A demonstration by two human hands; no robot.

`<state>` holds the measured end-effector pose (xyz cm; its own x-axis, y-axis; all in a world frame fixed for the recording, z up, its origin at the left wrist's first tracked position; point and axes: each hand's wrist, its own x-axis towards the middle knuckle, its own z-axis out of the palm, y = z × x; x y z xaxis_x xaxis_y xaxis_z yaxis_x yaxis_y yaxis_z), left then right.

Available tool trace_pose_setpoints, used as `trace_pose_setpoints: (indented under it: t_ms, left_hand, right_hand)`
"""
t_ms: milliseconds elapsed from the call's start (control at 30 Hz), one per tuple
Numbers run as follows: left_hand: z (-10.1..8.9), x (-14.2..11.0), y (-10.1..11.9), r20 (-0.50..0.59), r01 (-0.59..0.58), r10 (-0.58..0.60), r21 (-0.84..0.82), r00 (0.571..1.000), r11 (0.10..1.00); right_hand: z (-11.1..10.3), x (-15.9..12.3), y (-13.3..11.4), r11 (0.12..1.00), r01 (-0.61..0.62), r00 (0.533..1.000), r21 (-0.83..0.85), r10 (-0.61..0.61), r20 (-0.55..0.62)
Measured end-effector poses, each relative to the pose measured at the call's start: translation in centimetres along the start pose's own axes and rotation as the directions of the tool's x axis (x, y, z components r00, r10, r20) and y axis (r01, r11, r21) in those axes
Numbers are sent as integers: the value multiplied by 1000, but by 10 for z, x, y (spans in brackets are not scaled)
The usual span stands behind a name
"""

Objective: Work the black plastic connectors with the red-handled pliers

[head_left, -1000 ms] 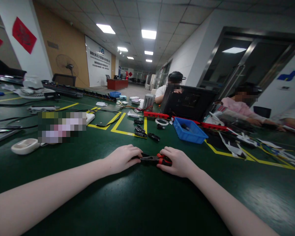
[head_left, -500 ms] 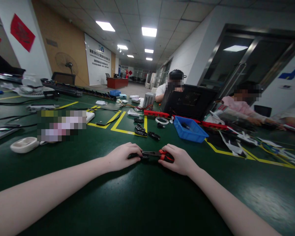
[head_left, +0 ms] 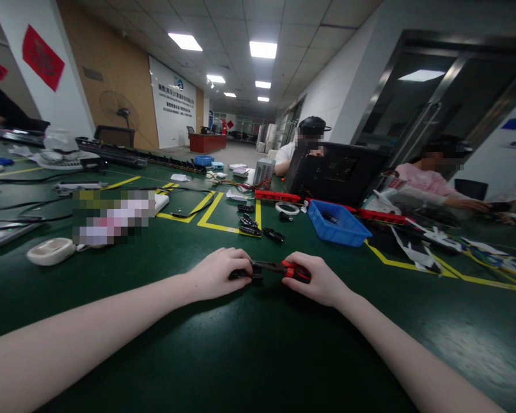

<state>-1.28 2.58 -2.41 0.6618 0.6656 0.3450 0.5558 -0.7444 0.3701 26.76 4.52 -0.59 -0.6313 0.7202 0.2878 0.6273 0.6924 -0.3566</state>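
Both my hands rest on the dark green table, close together. My right hand is closed round the red and black handles of a pair of pliers, whose dark jaws point left. My left hand is closed on a small black part that sits at the tips of the plier jaws. Much of the part is hidden under my fingers.
Beyond my hands lie several small black parts on a yellow line, a white ring and a blue bin. Two people sit at the far right behind a black case. A white device and cables lie left.
My hands and the pliers stay together in nearly the same spot. The view has shifted a little, so everything sits slightly right and higher in the picture.
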Motion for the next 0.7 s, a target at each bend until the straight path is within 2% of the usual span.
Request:
trace_pose_setpoints:
  t_ms: [133, 267, 400, 567, 633, 700]
  left_hand:
    - [2, 0, -3, 6, -35, 35, 24, 999, 999]
    - [2, -1, -2, 40, -56, 53, 89, 998, 994]
    - [0, -1, 2, 65, -78, 68, 163, 996, 983]
    - [0, -1, 2, 82, -92, 78, 184, 994, 979]
    - [0, -2, 2, 78, -97, 86, 156, 993, 983]
    - [0, -2, 2, 51, -93, 88, 123, 995, 988]
  right_hand:
    - [0, 0, -2, 999, 32, 999, 2, -32, -10]
    - [0, -2, -3, 971, 138, 984, -195, -158, -88]
    - [0, -2, -4, 878, 231, 914, -419, -343, -217]
    - [-2, -3, -7, 795, 288, 822, -534, -492, -288]
    - [-2, -4, -8, 783, 293, 811, -548, -507, -291]
    - [-2, -4, -8, 788, 284, 823, -546, -493, -283]
